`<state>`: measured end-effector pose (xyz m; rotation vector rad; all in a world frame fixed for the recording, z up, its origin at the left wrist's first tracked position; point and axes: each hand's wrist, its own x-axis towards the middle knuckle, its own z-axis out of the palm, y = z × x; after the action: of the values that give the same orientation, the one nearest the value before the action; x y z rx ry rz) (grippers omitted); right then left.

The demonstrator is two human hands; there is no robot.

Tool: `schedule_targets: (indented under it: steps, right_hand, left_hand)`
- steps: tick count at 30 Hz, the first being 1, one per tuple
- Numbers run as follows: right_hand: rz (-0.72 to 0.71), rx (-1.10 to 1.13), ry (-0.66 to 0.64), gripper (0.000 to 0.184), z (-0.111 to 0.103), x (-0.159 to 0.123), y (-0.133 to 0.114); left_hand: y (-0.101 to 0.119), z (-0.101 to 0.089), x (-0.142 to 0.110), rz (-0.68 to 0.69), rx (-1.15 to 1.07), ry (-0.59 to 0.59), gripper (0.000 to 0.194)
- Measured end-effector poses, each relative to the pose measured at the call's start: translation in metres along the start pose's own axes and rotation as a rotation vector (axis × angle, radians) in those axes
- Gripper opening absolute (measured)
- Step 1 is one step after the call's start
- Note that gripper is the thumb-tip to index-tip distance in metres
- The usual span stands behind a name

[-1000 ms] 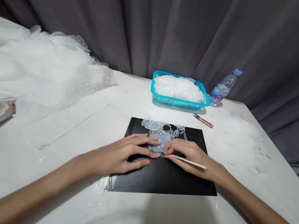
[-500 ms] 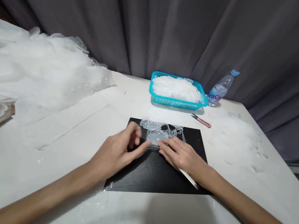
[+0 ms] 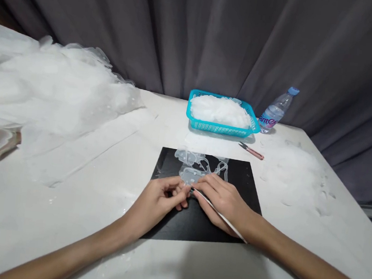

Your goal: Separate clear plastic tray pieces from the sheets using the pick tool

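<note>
A black mat point(image 3: 235, 181) lies on the white table. On its far part rests a clear plastic film piece point(image 3: 192, 164) with cut-out shapes. My left hand point(image 3: 158, 201) pinches the near edge of that film, fingers closed on it. My right hand point(image 3: 221, 198) holds a thin white stick tool point(image 3: 226, 220), its tip pressed at the film's near edge beside my left fingertips. Both hands meet over the middle of the mat.
A turquoise basket point(image 3: 221, 126) filled with white plastic scraps stands behind the mat. Pink snips point(image 3: 251, 151) lie beside it, a water bottle point(image 3: 276, 110) at the back right. A large heap of clear film point(image 3: 43, 88) fills the left; loose scraps point(image 3: 294, 171) lie right.
My left hand went from lying flat on the film to pinching its near edge. The right hand turned the stick so it points back toward me. The film slid slightly nearer.
</note>
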<state>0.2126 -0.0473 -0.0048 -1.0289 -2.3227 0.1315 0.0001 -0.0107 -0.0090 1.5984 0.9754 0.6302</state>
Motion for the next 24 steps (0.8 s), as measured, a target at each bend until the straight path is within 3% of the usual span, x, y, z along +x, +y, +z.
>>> schedule_targets:
  steps: [4, 8, 10, 12, 15, 19, 24]
  right_hand:
    - [0.333, 0.286, 0.064, 0.02, -0.009, 0.008, 0.023]
    - [0.77, 0.568, 0.296, 0.025, -0.023, 0.014, 0.083]
    - [0.841, 0.678, 0.403, 0.027, -0.031, 0.013, 0.108]
    - [0.847, 0.721, 0.437, 0.028, -0.038, 0.012, 0.118]
    - [0.765, 0.731, 0.336, 0.029, -0.046, 0.012, 0.101]
    - [0.546, 0.589, 0.15, 0.02, -0.042, 0.013, 0.043]
    - [0.375, 0.654, -0.101, 0.028, -0.022, 0.004, -0.014]
  left_hand:
    - [0.004, -0.002, 0.002, -0.125, -0.043, 0.038, 0.029]
    - [0.007, -0.008, 0.009, -0.303, -0.092, 0.085, 0.025]
    - [0.009, -0.012, 0.013, -0.345, -0.111, 0.076, 0.026]
    - [0.01, -0.015, 0.015, -0.371, -0.109, 0.043, 0.028]
    - [0.012, -0.019, 0.014, -0.413, -0.101, 0.041, 0.038]
    - [0.015, -0.021, 0.014, -0.428, -0.161, 0.078, 0.061]
    - [0.008, -0.021, 0.017, -0.267, -0.229, -0.045, 0.057]
